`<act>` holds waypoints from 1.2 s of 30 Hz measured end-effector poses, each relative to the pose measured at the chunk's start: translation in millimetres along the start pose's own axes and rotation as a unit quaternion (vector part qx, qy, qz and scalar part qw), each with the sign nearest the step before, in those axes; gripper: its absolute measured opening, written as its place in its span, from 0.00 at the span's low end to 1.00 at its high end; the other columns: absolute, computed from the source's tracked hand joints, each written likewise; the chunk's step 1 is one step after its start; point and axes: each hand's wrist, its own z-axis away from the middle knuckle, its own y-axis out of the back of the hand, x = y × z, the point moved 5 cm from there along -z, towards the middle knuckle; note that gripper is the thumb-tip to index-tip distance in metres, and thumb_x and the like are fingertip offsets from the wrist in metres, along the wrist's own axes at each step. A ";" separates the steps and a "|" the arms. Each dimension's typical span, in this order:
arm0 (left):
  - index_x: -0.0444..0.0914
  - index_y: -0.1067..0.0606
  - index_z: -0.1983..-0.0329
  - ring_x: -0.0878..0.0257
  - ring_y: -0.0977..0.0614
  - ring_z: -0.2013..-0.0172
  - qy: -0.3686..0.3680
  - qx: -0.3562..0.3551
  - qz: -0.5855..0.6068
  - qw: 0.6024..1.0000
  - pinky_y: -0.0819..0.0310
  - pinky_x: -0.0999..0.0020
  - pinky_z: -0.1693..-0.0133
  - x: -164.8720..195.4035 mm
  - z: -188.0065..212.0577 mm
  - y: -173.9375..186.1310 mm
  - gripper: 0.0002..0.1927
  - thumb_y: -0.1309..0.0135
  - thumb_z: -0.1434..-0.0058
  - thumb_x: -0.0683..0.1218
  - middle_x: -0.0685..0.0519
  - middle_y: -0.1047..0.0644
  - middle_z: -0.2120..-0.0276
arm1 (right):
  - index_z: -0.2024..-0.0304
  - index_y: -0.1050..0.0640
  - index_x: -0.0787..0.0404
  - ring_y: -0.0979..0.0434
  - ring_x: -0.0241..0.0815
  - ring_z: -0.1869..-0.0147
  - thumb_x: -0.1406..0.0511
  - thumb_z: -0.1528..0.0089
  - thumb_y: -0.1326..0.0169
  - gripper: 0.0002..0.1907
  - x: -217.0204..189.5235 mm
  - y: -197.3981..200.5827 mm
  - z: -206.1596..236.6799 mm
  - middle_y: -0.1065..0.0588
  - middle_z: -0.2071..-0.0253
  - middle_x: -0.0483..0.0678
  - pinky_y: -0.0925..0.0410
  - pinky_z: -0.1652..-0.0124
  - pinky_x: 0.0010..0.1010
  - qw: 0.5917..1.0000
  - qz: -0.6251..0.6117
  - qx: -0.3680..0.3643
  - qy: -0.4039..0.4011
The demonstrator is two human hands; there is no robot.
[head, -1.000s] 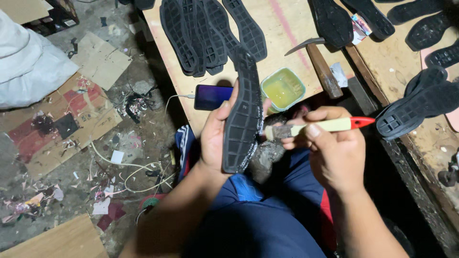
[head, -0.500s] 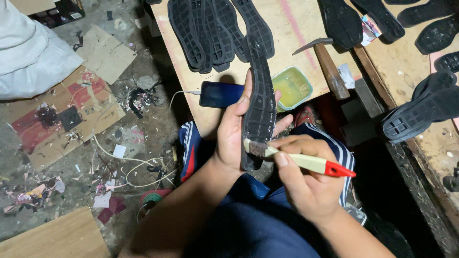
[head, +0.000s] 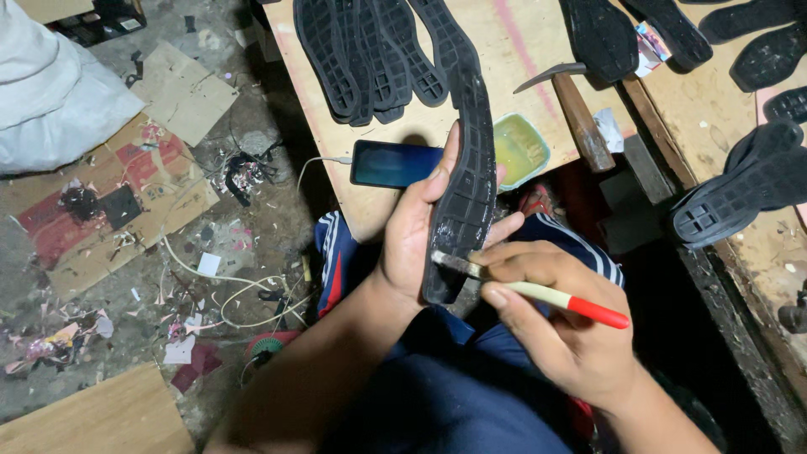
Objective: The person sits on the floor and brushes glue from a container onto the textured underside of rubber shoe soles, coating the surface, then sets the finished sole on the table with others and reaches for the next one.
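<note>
Your left hand is wrapped around a long black ridged rubber shoe sole, thumb along its left edge and fingertips showing at its right, holding it upright over your lap, just near of the pale wooden workboard. Your right hand pinches a small brush with a cream handle and red tip, bristles touching the sole's near end. Pushing hard there could, I'd judge, twist the sole out of your hold or smear adhesive onto your fingers. Behind your thumb lies a dark phone at the board's edge, where a nudge might knock it off. Right of the sole sits a shallow green tray of yellowish liquid, close enough to tip.
</note>
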 end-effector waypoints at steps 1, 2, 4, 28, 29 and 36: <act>0.53 0.54 0.17 0.62 0.39 0.30 -0.007 -0.007 -0.002 1.000 0.37 0.43 0.33 1.0 0.0 -1.4 0.36 0.61 0.28 0.54 0.59 0.43 0.26 | 0.54 0.26 0.68 0.17 0.43 0.49 0.76 0.35 0.43 0.08 -2.1 1.3 -1.2 0.21 0.51 0.56 0.25 0.47 0.29 1.000 -0.006 0.014 0.009; 0.51 0.54 0.17 0.61 0.38 0.30 -0.014 -0.015 -0.003 1.000 0.37 0.44 0.33 0.6 -0.4 -3.0 0.36 0.61 0.27 0.54 0.59 0.43 0.25 | 0.53 0.26 0.68 0.17 0.43 0.48 0.76 0.34 0.43 0.08 -4.4 3.1 -1.9 0.21 0.50 0.56 0.25 0.45 0.29 0.999 -0.011 0.028 0.018; 0.49 0.53 0.16 0.59 0.37 0.29 -0.023 -0.024 0.000 0.999 0.38 0.49 0.32 -1.1 -0.4 -4.7 0.36 0.60 0.26 0.53 0.58 0.42 0.24 | 0.54 0.25 0.68 0.18 0.45 0.48 0.77 0.35 0.42 0.08 -3.6 3.8 -3.6 0.21 0.50 0.58 0.26 0.46 0.31 1.000 0.012 0.025 -0.010; 0.52 0.43 0.21 0.55 0.28 0.32 0.036 -0.088 0.192 0.977 0.42 0.30 0.31 -4.9 -11.0 8.7 0.25 0.60 0.19 0.53 0.56 0.29 0.35 | 0.58 0.24 0.63 0.15 0.46 0.48 0.76 0.41 0.41 0.11 4.9 2.4 14.3 0.19 0.50 0.55 0.23 0.47 0.33 0.984 -0.130 -0.116 -0.026; 0.52 0.43 0.20 0.55 0.28 0.32 0.031 -0.084 0.187 0.978 0.43 0.30 0.31 -4.5 -10.7 9.3 0.26 0.60 0.20 0.53 0.56 0.29 0.34 | 0.59 0.24 0.62 0.15 0.46 0.49 0.76 0.42 0.41 0.10 5.8 3.5 14.4 0.18 0.51 0.55 0.23 0.48 0.33 0.983 -0.137 -0.115 -0.036; 0.52 0.44 0.21 0.54 0.34 0.28 0.048 -0.101 0.199 0.974 0.47 0.29 0.29 -4.1 -13.0 -0.6 0.25 0.60 0.18 0.54 0.55 0.32 0.32 | 0.58 0.24 0.64 0.16 0.48 0.46 0.76 0.41 0.43 0.10 7.0 4.0 15.1 0.20 0.50 0.57 0.24 0.46 0.36 0.990 -0.084 -0.110 0.021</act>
